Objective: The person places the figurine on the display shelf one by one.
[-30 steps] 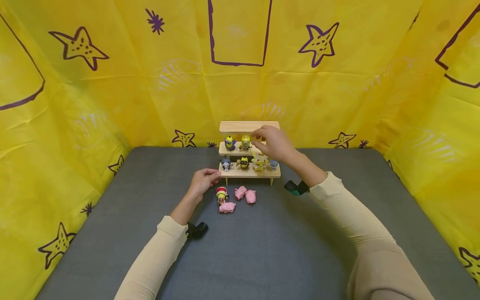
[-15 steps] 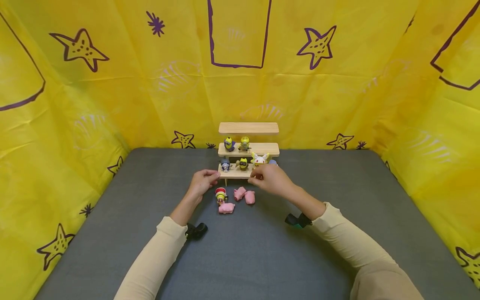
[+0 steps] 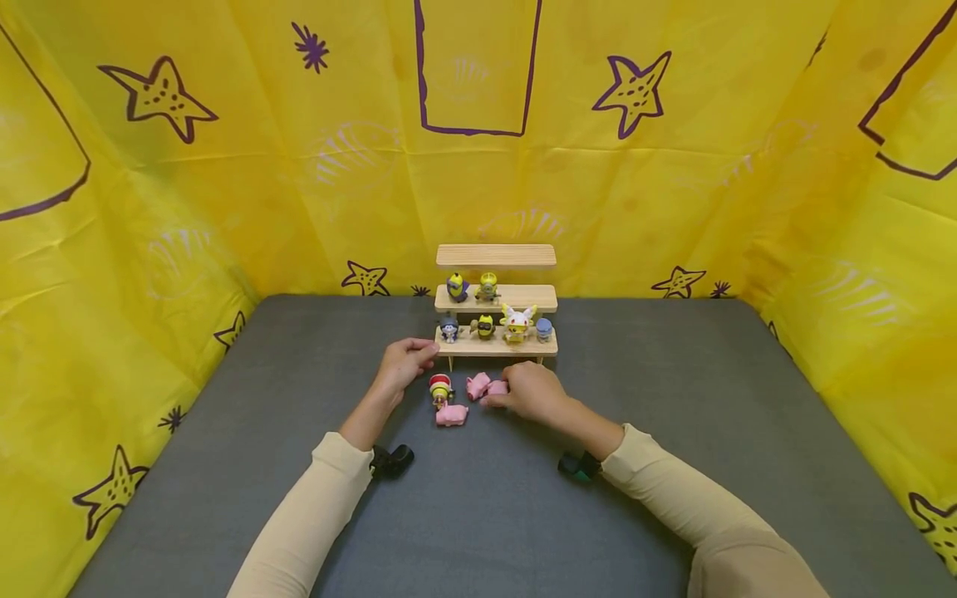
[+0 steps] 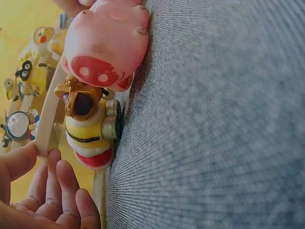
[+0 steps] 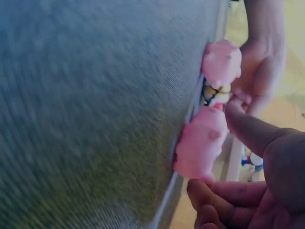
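Note:
My left hand (image 3: 406,363) pinches the left end of the lowest shelf of a three-tier wooden display stand (image 3: 493,342), thumb and forefinger at its corner. My right hand (image 3: 532,394) is on the table before the stand, thumb and fingers at either end of a pink toy pig (image 5: 202,143). The hand partly covers that pig in the head view. Another pink pig (image 3: 477,384) lies just left of it. Nearer to me lies a third pig (image 3: 452,414), next to a yellow toy figure with a red base (image 4: 90,131) lying on its side.
Several small figures stand on the lowest shelf, among them a white-eared yellow one (image 3: 517,324) and a blue one (image 3: 544,330). Two yellow figures (image 3: 487,286) occupy the left half of the middle shelf. Yellow patterned cloth (image 3: 478,183) encloses the grey table (image 3: 523,515).
My right hand has come down from the middle shelf, past the lowest shelf, to the pink pig on the table. My left hand has stayed at the shelf's end.

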Demonstrator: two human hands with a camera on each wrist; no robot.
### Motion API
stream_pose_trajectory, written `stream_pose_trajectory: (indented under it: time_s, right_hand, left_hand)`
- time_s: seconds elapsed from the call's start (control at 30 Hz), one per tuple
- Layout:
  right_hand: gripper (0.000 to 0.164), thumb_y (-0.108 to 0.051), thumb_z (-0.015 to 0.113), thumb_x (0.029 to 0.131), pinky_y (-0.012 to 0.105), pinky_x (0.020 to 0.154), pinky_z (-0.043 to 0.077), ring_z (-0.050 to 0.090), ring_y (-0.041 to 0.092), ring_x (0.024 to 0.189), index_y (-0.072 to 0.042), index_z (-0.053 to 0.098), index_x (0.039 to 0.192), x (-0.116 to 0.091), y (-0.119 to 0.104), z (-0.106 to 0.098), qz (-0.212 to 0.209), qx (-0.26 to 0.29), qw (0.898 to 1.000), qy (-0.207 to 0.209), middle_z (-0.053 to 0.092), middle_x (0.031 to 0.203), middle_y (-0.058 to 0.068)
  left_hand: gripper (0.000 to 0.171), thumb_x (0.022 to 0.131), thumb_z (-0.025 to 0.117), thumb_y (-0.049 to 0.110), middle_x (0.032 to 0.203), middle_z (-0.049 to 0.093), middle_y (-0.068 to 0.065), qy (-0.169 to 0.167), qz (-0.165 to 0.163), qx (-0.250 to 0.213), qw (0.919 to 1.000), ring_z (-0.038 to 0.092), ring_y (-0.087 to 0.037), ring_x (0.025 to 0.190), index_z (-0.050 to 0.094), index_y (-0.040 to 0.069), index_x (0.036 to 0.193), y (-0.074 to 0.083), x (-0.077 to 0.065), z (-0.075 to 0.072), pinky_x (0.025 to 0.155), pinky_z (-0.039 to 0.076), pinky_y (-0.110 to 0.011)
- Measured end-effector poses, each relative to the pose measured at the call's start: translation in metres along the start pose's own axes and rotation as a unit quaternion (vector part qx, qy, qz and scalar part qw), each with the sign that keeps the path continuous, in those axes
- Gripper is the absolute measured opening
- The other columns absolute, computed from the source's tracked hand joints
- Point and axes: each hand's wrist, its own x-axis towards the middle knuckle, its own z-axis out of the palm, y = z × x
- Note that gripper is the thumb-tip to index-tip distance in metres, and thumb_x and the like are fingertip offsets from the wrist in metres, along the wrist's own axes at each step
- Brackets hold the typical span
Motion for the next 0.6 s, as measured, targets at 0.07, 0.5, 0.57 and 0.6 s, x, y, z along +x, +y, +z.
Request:
stream_pose_trajectory:
  time_s: [0.07,0.5,0.57,0.6]
  right_hand:
    - [0.040,-0.046,0.077,0.079,0.027,0.051,0.031,0.043,0.013,0.057,-0.014,0.058,0.063,0.000,0.000,0.002,-0.007,-0.009,1.000,0.005,0.045,0.058,-0.005]
    - [0.014,-0.008,0.073,0.081,0.039,0.079,0.049,0.059,0.024,0.083,-0.006,0.073,0.095,-0.010,-0.003,-0.007,-0.070,0.006,0.997,-0.015,0.068,0.087,0.007]
    - [0.014,-0.003,0.070,0.081,0.035,0.072,0.045,0.055,0.021,0.078,-0.008,0.074,0.093,-0.012,-0.002,-0.007,-0.079,0.006,0.997,-0.002,0.064,0.083,0.006]
    - [0.016,-0.001,0.068,0.081,0.033,0.068,0.043,0.052,0.020,0.075,-0.009,0.075,0.093,-0.014,-0.002,-0.007,-0.081,0.006,0.997,0.003,0.062,0.080,0.005]
  left_hand:
    - [0.033,0.096,0.063,0.025,0.116,0.067,-0.014,0.000,0.000,0.001,1.0000,0.063,-0.018,0.091,0.064,0.004,0.121,0.000,0.000,0.000,0.089,0.049,-0.034]
    - [0.032,0.096,0.062,0.025,0.115,0.067,-0.014,0.002,0.000,0.001,1.0000,0.063,-0.017,0.091,0.065,0.004,0.120,0.002,-0.001,0.000,0.086,0.049,-0.033]
    - [0.033,0.096,0.062,0.025,0.115,0.067,-0.013,0.002,0.000,0.002,1.0000,0.063,-0.016,0.090,0.064,0.004,0.121,0.001,0.000,0.000,0.086,0.049,-0.033]
    - [0.033,0.096,0.062,0.025,0.115,0.067,-0.013,0.001,0.000,0.002,1.0000,0.063,-0.016,0.090,0.064,0.004,0.121,0.000,0.000,0.000,0.087,0.049,-0.033]
